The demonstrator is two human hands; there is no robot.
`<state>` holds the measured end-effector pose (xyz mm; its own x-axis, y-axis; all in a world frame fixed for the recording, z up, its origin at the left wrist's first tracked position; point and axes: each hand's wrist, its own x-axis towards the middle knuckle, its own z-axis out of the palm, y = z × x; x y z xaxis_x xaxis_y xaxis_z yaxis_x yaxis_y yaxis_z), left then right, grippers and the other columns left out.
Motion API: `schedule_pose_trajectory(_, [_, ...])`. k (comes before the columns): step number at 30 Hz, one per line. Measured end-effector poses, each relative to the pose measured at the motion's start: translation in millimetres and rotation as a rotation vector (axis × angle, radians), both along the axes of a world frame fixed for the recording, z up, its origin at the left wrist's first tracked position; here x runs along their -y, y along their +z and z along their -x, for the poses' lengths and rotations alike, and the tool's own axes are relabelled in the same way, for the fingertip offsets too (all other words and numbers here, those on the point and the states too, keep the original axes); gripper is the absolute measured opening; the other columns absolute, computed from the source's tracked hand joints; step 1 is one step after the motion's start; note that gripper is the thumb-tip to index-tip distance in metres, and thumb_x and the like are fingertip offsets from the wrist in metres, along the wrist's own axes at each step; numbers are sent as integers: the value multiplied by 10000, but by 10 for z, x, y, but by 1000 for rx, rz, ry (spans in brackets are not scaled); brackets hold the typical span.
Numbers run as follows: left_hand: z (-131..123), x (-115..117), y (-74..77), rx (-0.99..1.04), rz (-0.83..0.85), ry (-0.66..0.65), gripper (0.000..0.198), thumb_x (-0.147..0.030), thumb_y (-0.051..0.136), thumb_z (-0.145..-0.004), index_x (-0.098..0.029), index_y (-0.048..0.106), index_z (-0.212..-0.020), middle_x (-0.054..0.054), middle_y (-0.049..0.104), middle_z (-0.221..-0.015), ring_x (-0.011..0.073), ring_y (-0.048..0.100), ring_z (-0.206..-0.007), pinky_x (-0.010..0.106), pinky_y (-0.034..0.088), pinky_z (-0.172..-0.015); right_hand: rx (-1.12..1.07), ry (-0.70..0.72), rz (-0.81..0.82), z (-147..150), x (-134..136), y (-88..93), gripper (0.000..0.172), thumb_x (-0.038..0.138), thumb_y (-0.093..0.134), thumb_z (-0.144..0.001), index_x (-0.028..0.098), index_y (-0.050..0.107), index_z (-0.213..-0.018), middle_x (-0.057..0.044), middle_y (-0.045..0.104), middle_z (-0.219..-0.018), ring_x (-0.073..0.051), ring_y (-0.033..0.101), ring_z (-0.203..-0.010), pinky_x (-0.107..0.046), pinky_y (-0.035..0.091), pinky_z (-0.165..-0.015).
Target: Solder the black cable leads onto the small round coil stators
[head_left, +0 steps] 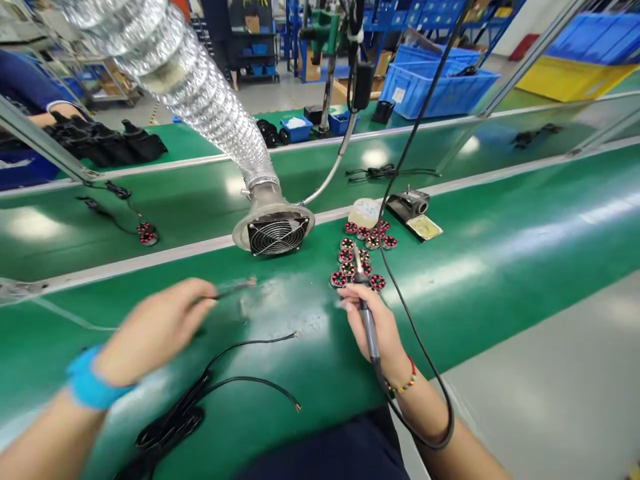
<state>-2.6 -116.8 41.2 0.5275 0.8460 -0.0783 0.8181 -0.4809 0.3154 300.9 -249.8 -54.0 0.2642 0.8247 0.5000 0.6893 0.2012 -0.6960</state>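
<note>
My right hand (376, 327) is closed around a soldering iron (364, 293), whose tip points up toward a cluster of several small round red-and-black motor stators (361, 253) on the green bench. My left hand (157, 327), blurred by motion and wearing a blue wristband, pinches a thin wire (235, 289) that sticks out to the right. A bundle of black wires (200, 400) with bare ends lies on the mat below my hands.
A fume-extractor fan (276, 232) on a silver flexible duct (185, 80) stands behind my hands. A soldering iron stand (413, 208) sits right of the stators. Two more stators (147, 233) lie at left. Another person's arm (45, 110) rests by black parts at far left. Blue crates (440, 83) stand behind.
</note>
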Motion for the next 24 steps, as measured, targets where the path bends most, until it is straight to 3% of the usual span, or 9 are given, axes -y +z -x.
schedule_pose_trajectory(4, [-675,313,-500,-306,161,-272,259,-230,323,-934,-201,580,-937,66,688,-976,222,660,-842,334,505,-752,68,4,25,-207,40,95,262,169,495,-898,236,544,-1146,-62,729,-1009,-169,714,-857,-339,597,-801])
schedule_pose_trajectory(7, [-811,430,-652,-353,191,-341,273,-207,291,-952,-182,563,-959,79,658,-1008,217,648,-870,320,501,-767,164,33,66,-346,45,83,256,163,484,-895,239,541,-1133,-54,719,-1010,-174,701,-856,-347,582,-795])
schedule_pose_trajectory(14, [-775,567,-652,-327,281,-398,259,-195,316,-933,-181,574,-950,84,627,-997,226,630,-857,346,500,-775,508,107,283,-438,-243,-2,276,143,464,-877,185,576,-1126,-106,691,-992,-268,596,-920,-420,477,-796])
schedule_pose_trajectory(18, [-764,549,-645,-222,363,-396,232,-202,356,-904,-184,583,-952,81,626,-1007,223,617,-855,356,487,-777,572,125,380,-337,-417,33,288,140,476,-871,169,580,-1137,-110,700,-978,-283,559,-920,-398,417,-770])
schedule_pose_trajectory(21, [-771,376,-608,-21,407,-300,213,-252,423,-866,-179,596,-966,63,631,-940,196,591,-814,336,474,-771,504,187,394,-142,-442,70,302,132,483,-861,172,568,-1148,-88,706,-940,-258,557,-888,-374,402,-776])
schedule_pose_trajectory(24, [-844,137,-611,171,482,-134,224,-320,446,-842,-171,611,-863,19,614,-771,161,547,-712,286,450,-680,393,315,398,98,-400,83,350,96,474,-841,184,539,-1174,-64,710,-955,-239,575,-907,-361,413,-791])
